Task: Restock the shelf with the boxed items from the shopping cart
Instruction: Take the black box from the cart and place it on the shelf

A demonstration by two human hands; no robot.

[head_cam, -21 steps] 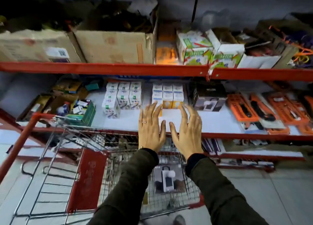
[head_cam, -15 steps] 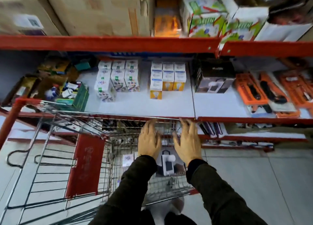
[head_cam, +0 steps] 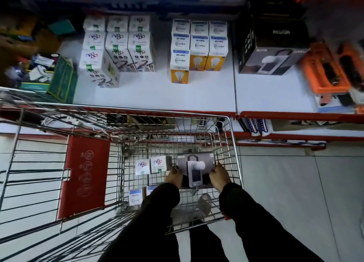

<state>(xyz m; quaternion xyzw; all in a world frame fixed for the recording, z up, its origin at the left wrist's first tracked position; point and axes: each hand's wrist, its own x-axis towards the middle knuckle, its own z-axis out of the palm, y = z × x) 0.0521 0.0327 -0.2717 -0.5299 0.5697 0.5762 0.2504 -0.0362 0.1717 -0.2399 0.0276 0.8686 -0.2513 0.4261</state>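
So you're at the pick-up step right now. Both hands are down inside the shopping cart [head_cam: 232, 143], and you've got the dark lantern box [head_cam: 195, 168] pinched between them: left hand [head_cam: 174, 178] on its left edge, right hand [head_cam: 219, 176] on its right edge. The grip on each side looks clamped against the box, fingers curled over the far corners. I can't tell if it's lifted off the cart floor yet or just sitting there being held.

Next move, I'd guess: lift it straight up past the wire rim, then carry it forward and to the right. The matching lantern box [head_cam: 273, 59] is already on the white shelf [head_cam: 266, 92] at the right of the seam, with bare shelf in front of it, so that looks like the obvious spot. Watch the cart's front rail on the way out; the box is wide compared to your hands, so keep both sides squeezed evenly.

Still plenty left in there after this one: two small white boxes [head_cam: 152, 164] just left of your left hand, and a couple more small boxes [head_cam: 136, 196] nearer you, partly under your left sleeve. The white ones look like they match the white-box stack [head_cam: 118, 45] on the shelf's left side.
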